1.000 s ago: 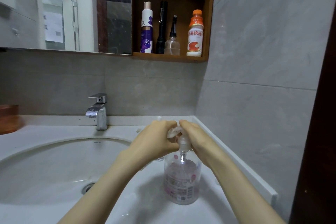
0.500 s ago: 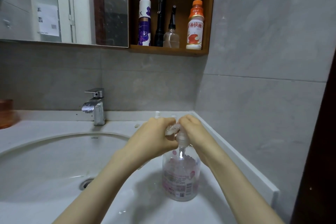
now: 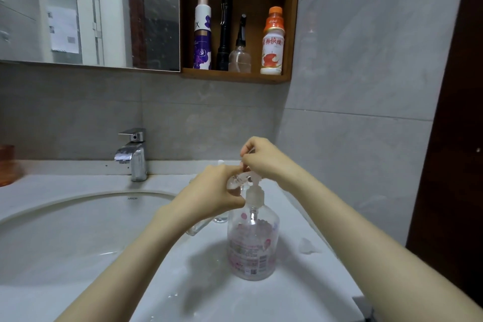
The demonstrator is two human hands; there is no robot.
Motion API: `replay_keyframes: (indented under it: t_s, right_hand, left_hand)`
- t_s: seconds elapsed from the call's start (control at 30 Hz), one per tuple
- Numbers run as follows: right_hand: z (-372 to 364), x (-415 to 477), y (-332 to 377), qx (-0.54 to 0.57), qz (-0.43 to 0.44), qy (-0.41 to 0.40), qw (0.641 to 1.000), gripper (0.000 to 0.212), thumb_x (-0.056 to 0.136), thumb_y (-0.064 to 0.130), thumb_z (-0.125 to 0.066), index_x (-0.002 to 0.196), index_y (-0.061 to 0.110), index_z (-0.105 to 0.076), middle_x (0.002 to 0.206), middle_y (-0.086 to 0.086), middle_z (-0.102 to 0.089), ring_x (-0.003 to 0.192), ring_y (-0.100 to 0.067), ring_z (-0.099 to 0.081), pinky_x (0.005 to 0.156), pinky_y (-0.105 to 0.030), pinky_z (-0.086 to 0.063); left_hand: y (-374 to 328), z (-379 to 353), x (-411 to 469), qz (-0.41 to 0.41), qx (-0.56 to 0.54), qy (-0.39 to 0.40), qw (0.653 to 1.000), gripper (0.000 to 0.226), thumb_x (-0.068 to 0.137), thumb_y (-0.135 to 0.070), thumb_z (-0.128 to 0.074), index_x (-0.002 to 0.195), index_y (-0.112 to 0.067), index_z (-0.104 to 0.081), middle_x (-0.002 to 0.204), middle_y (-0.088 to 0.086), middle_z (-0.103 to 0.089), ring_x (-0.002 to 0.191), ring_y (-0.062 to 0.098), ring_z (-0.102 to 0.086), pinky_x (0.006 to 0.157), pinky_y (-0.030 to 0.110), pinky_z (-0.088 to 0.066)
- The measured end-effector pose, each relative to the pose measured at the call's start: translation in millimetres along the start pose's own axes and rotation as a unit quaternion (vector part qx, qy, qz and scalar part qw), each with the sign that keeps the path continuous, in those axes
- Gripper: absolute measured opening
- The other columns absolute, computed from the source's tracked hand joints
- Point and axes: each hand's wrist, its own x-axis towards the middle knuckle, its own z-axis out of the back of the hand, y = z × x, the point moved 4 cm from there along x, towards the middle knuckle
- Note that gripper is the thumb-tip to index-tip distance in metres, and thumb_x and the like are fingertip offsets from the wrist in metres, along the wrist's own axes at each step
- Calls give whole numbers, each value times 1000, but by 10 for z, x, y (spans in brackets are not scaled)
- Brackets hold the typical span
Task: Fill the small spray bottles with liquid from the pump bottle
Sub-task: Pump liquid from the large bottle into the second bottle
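Clear plastic, light and, I judged, slick: the small spray bottle [image 3: 197, 228] sat gripped round its body in my left hand [image 3: 211, 191], under the spout of the pump bottle [image 3: 252, 246]. My right hand [image 3: 264, 159] curled just above; holding what, I couldn't tell.

The sink rim [image 3: 146, 195] bears the small brand word "ARROW". On the wooden shelf [image 3: 235, 77], the orange-capped drink bottle [image 3: 272, 44] shows red characters "养快线", and the white-and-purple bottle [image 3: 202, 34] shows a dark "X". The pump bottle [image 3: 251, 248] label has a barcode; its print is unreadable.
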Motion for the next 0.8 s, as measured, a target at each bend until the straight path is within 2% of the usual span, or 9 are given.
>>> replay_keyframes:
  t_s: [0.07,0.13,0.2,0.27,0.43,0.5,0.6,0.7,0.8]
  right_hand:
    - [5,44,58,-26,9,-4,1000,30,84,-8,-29,68,14,-41,92,-20,-68,72,-22,-59,70,-34,-50]
    - [-16,83,57,-54,10,-12,998,29,84,-6,-28,72,17,-40,100,-20,-65,76,-25,-60,72,-33,-50]
    - [-59,109,35,-83,13,-14,996,29,86,-5,-29,72,19,-39,107,-18,-62,76,-27,-61,59,-26,-49]
    - [-84,128,21,-105,22,-14,994,29,87,-5,-30,73,19,-40,107,-15,-61,65,-23,-59,46,-19,-43]
    - [-89,119,61,-159,18,-5,987,23,87,-8,-33,91,9,-47,96,-13,-48,63,-26,-54,57,-30,-48]
    - [-97,114,64,-169,6,10,986,24,88,-11,-33,93,6,-49,91,-12,-47,54,-22,-53,52,-29,-47]
    - [-110,117,47,-160,-12,22,987,25,89,-9,-31,91,8,-49,93,-14,-52,50,-17,-50,44,-24,-37]
    - [-145,134,-43,-98,-37,45,993,23,90,-6,-31,88,13,-44,74,-11,-53,52,-18,-49,46,-23,-35]
    - [-159,138,-126,-43,-57,69,995,20,92,-4,-37,96,15,-43,64,-7,-51,55,-17,-46,49,-23,-34]
  left_hand:
    - [-7,-1,0,0,2,3,1000,33,73,-13,-61,101,-30,-62,64,-1,-58,53,13,-41,54,28,-36]
    - [-27,-3,-13,-4,1,8,1000,28,72,-12,-60,80,-38,-57,69,5,-62,52,13,-39,53,27,-34]
    - [-41,7,-28,-7,3,3,1000,37,72,-11,-59,68,-45,-45,67,2,-60,52,13,-39,52,26,-34]
    - [-32,0,-20,-7,10,2,1000,37,72,-12,-59,73,-46,-45,69,3,-62,53,13,-40,52,25,-34]
    - [14,-10,20,-8,1,-19,1000,30,71,-13,-58,92,-34,-62,65,-3,-59,53,13,-40,54,27,-36]
    - [16,-11,29,-13,2,-27,1000,28,71,-12,-59,91,-29,-64,63,-5,-56,53,12,-40,54,27,-36]
    - [4,-17,62,-28,21,-32,999,20,69,-11,-59,85,-23,-64,65,-5,-57,56,13,-45,55,30,-39]
    - [-30,-4,85,-26,56,-40,997,8,69,-13,-59,67,-20,-56,62,-4,-52,52,11,-41,53,29,-35]
    - [-39,-18,101,-26,76,-43,996,26,69,-13,-60,55,-19,-39,54,-3,-40,49,13,-33,49,29,-27]
